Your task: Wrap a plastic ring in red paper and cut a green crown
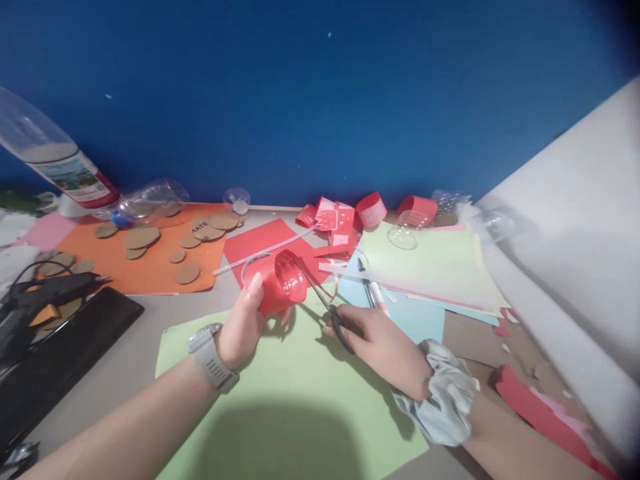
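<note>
A short red cylinder, its open end facing right with a clear, shiny inside, is gripped in my left hand. My right hand is closed on the dark handles of a pair of scissors. The scissor blades point up and left to the cylinder's open rim; whether they touch it I cannot tell. Both hands are above a large light green sheet. Behind the cylinder lies a red sheet with a thin pale stick across it.
Cardboard discs rest on an orange sheet at left, near a tilted bottle and a black glue gun. Red paper pieces lie at the back. Pale sheets and red scraps are at right.
</note>
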Available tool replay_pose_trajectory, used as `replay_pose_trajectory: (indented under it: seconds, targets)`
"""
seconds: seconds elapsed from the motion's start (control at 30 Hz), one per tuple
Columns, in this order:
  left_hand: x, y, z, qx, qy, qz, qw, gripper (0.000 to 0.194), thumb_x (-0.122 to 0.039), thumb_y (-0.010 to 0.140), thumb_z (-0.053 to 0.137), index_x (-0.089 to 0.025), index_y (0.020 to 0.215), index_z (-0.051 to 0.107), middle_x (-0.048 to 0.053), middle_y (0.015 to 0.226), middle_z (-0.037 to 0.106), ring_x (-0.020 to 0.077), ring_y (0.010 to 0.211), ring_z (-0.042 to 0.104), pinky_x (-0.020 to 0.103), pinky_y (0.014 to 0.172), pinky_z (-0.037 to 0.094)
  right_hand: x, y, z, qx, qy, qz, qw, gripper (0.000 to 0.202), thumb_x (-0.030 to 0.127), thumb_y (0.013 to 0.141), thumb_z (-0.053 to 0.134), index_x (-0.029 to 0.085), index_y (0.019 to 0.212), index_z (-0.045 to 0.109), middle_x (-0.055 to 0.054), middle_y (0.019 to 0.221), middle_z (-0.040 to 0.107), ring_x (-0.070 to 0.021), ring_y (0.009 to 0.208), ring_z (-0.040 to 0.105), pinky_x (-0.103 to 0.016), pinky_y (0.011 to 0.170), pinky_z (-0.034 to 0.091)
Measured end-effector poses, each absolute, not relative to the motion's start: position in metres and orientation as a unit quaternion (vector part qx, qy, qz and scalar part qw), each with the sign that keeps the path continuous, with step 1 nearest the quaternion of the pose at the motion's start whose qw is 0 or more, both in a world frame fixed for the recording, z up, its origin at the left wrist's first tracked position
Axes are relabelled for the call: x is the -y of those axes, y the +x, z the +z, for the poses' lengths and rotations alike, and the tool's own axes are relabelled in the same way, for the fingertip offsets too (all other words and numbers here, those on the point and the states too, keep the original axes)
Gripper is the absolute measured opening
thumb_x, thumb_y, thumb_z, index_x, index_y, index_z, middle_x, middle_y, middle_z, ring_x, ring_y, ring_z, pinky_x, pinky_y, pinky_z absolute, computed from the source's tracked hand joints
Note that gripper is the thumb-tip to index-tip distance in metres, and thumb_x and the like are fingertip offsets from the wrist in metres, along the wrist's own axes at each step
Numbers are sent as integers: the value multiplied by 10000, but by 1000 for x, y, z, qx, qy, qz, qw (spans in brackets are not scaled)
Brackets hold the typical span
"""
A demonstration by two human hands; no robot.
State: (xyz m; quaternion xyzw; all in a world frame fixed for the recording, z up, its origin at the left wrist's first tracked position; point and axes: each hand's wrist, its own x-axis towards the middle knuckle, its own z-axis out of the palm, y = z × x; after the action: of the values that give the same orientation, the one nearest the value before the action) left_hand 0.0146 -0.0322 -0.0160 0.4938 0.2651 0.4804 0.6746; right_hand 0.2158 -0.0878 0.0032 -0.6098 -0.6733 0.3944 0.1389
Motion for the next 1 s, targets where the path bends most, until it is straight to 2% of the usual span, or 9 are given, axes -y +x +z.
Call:
replay_pose_trajectory:
  seconds: [0.13,0.23,0.53,0.77,0.9,1.0]
  targets:
    - [31,15,-15,-267,491,476,679,507,-618,857,406,-166,737,601,-5,485,498,126,419,471,246,394,400,88,216,3,681,-608,384,139,237,290,893,420,208,674,383,45,622,501,-126,588,466,-255,576,332]
    - [31,15,-15,-267,491,472,682,531,-623,863,374,-166,705,593,-2,481,496,127,417,469,249,392,394,87,216,5,679,-607,388,140,219,252,883,407,207,671,373,40,638,533,-132,607,497,-259,593,335]
    - [35,14,-21,-274,482,434,711,538,-629,870,358,-169,679,559,-2,467,520,109,401,464,231,405,357,87,215,4,679,-616,381,122,239,331,896,414,201,696,434,36,638,540,-130,605,479,-263,598,313]
    - [31,18,-5,-307,385,456,741,625,-758,773,356,-168,757,564,-10,500,519,102,375,421,233,359,362,87,216,3,684,-608,381,132,259,342,903,428,203,686,410,50,610,473,-113,563,414,-252,575,328]
    - [26,16,4,-312,296,503,749,585,-732,781,356,-175,716,520,7,588,533,110,446,477,239,400,411,87,215,4,679,-611,385,133,261,357,899,443,202,690,431,47,603,486,-110,543,415,-246,547,331]
    - [23,15,7,-327,239,547,732,571,-715,804,310,-185,689,487,8,614,526,117,490,508,234,420,417,89,214,6,672,-607,401,137,273,381,908,437,192,716,484,24,647,549,-117,564,465,-244,544,349]
